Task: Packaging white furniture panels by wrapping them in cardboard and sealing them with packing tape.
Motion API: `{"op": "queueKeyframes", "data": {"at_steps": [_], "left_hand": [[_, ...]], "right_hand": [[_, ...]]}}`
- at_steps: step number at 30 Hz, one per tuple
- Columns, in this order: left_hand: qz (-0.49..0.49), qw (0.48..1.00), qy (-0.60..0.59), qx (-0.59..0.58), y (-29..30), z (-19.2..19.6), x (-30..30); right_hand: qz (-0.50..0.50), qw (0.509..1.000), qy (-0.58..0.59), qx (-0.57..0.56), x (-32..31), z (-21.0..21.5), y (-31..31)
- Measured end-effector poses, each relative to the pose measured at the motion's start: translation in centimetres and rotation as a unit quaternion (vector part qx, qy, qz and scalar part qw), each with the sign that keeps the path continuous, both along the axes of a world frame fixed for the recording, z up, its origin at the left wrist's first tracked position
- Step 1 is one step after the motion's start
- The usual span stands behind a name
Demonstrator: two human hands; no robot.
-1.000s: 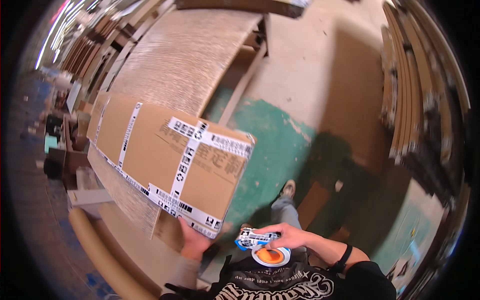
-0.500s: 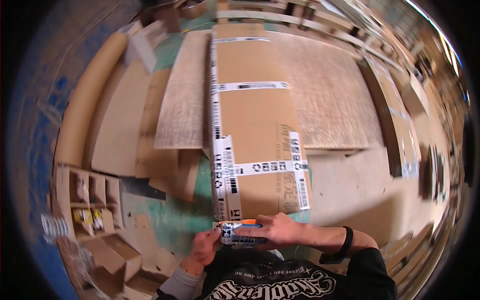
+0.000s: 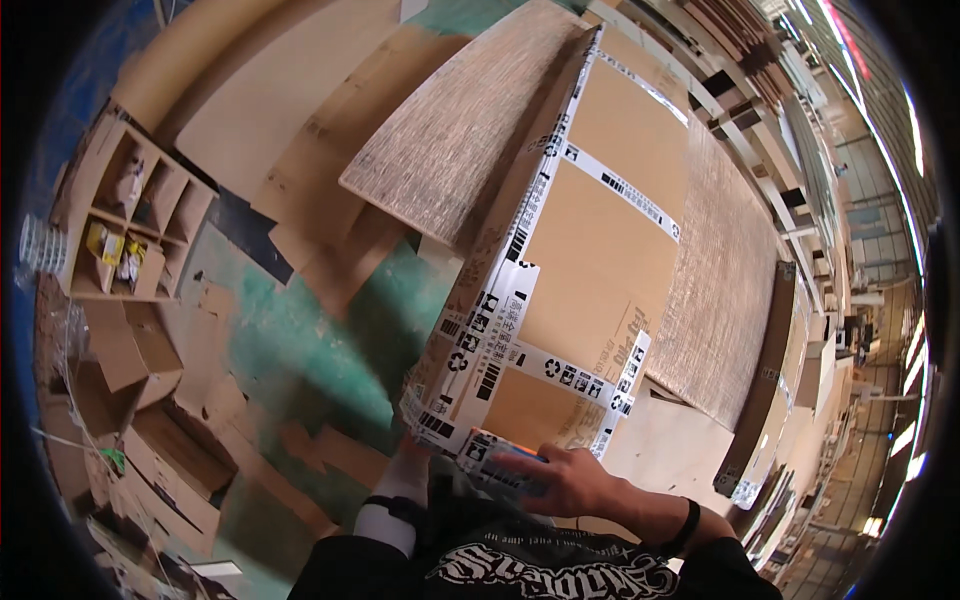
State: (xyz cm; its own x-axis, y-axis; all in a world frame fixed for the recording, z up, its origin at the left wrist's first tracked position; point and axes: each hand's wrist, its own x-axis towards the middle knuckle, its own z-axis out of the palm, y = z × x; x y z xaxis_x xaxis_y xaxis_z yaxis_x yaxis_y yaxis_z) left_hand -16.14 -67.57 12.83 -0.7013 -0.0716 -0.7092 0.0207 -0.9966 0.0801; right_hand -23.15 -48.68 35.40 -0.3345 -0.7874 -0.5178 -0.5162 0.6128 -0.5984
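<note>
A long cardboard box [image 3: 606,255] wrapped in black-and-white printed tape stretches away from me, its near end close to my body. My right hand [image 3: 575,482] is closed around a tape dispenser [image 3: 505,462] with orange and blue parts, held against the near end of the box. Printed tape shows on the dispenser. My left hand [image 3: 416,450] is down at the box's near left corner. The box and the dark sleeve hide most of it, so its fingers do not show.
The box rests across a textured board [image 3: 455,120]. Another taped carton [image 3: 765,385] stands on the right. To the left are a wooden compartment shelf [image 3: 125,215], open cartons [image 3: 180,450] and cardboard sheets [image 3: 330,170] on the green floor. Stacked timber [image 3: 740,120] lies behind.
My view has turned, so the box now slants to the upper right. My left hand has left the dispenser and dropped to the box's near left corner. The right hand still holds the dispenser.
</note>
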Motion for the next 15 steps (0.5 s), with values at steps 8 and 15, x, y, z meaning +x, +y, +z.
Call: {"op": "queueKeyframes", "data": {"at_steps": [8,15], "left_hand": [[0.033,0.992,-0.049,-0.112,3.9,-2.8,-0.9],[0.085,0.978,-0.066,-0.179,10.0,-1.6,0.2]], "right_hand": [[-0.014,0.996,0.005,-0.087,0.6,-1.1,4.2],[-0.092,0.995,-0.031,0.002,0.5,-1.9,26.0]]}}
